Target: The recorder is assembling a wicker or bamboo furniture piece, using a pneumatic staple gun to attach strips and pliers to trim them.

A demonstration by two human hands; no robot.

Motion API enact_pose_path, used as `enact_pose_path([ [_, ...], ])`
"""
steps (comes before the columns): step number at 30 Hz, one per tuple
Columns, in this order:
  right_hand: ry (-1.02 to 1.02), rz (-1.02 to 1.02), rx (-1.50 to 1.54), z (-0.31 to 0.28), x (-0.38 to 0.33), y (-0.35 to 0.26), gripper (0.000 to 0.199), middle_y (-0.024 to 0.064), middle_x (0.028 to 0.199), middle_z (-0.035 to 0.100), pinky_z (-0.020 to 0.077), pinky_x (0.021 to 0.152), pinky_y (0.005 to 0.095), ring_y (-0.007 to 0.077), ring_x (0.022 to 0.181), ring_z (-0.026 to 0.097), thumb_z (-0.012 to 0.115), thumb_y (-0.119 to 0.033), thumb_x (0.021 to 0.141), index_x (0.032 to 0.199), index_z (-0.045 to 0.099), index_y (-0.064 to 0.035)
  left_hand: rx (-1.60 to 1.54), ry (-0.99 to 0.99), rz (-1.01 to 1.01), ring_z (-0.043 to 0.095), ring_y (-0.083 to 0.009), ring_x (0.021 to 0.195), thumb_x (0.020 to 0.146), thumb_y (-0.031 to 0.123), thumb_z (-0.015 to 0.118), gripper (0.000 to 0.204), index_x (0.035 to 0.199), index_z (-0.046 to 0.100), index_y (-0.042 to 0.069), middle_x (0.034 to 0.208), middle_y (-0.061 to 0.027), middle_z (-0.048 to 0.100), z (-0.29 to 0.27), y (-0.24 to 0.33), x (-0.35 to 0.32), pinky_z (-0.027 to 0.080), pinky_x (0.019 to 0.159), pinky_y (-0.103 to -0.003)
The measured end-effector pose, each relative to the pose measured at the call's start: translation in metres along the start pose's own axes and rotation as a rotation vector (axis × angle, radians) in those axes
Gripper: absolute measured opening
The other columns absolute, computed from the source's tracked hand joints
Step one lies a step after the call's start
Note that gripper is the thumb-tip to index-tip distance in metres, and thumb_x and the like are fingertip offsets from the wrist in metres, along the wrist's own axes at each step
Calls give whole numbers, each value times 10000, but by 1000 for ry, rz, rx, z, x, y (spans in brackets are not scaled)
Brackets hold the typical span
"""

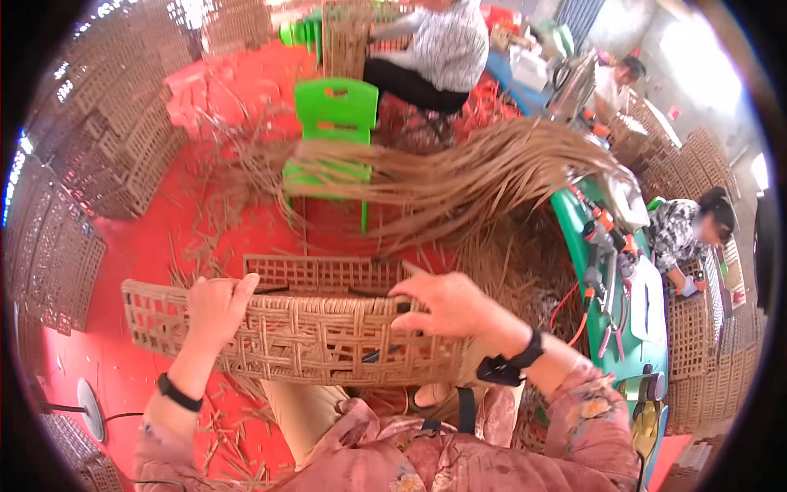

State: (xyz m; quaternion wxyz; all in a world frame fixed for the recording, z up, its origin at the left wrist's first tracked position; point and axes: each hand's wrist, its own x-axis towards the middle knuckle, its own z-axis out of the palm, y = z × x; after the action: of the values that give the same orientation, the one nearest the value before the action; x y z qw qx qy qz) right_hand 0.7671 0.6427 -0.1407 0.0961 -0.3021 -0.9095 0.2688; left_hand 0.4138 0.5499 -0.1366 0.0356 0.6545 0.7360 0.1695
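The fingers of the left hand [220,307] curl over the rim of a woven brown basket [328,340], gripping it near its left end, the thumb lying along the edge. On the right hand [451,305] the thumb and forefinger are spread apart at the rim's other end; a dark bit shows between them, too small to make out for certain. The basket stretches between the two hands, its open lattice wall hanging below the fingers, over the person's light trousers [299,414]. Just behind each set of fingers, a black band [179,392] circles the left wrist and a black watch [525,353] the right. Beyond the fingertips, a long bundle of brown strips [500,168] sweeps across a green chair [338,107]. To the right of the right fingers, pliers [607,343] with pink handles lie on a green tabletop [639,354]. Farther out to the left of the left fingers, more woven baskets [123,123] stand stacked beside the red floor covering [135,266].
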Motion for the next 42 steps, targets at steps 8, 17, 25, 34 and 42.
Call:
enact_pose_path([
  [8, -341, 105, -139, 68, -84, -69, 566, 171, 964, 656, 520, 723, 481, 362, 882, 652, 594, -555, 846, 1085, 596, -42, 159, 13, 292, 606, -292, 632, 903, 396, 551, 477, 564, 630, 70, 604, -109, 630, -25, 32, -60, 424, 782, -456],
  [17, -303, 41, 169, 9, -32, -110, 531, 205, 1052, 664, 492, 874, 384, 315, 1035, 626, 656, -446, 839, 1131, 623, -4, 256, 195, 792, 575, -234, 592, 816, 283, 662, 276, 616, 592, 107, 564, -47, 559, -32, 122, -57, 397, 644, -380],
  [25, -61, 255, 1020, 21, -29, -71, 163, -21, 840, 658, 485, 708, 259, 77, 772, 581, 690, -134, 833, 971, 688, -45, 7, 45, 608, 613, -315, 815, 882, 175, 551, 176, 1023, 550, 71, 819, -129, 627, -23, 191, -28, 413, 774, -440],
  [34, 216, 140, 1420, -7, -63, -15, 182, -28, 857, 646, 467, 585, 200, 39, 716, 592, 678, -171, 880, 1018, 652, -55, -185, 263, 739, 496, -324, 1070, 849, 237, 659, 361, 1133, 548, 42, 1112, -134, 524, -44, 254, -74, 357, 943, -420],
  [42, 543, 360, 1234, -23, -101, 22, 226, -41, 691, 559, 383, 486, 206, 43, 578, 493, 706, -325, 871, 871, 641, -108, -406, 453, 400, 486, -367, 1111, 846, 231, 709, 493, 1221, 490, -2, 1191, -189, 499, 52, 209, -127, 406, 955, -434],
])
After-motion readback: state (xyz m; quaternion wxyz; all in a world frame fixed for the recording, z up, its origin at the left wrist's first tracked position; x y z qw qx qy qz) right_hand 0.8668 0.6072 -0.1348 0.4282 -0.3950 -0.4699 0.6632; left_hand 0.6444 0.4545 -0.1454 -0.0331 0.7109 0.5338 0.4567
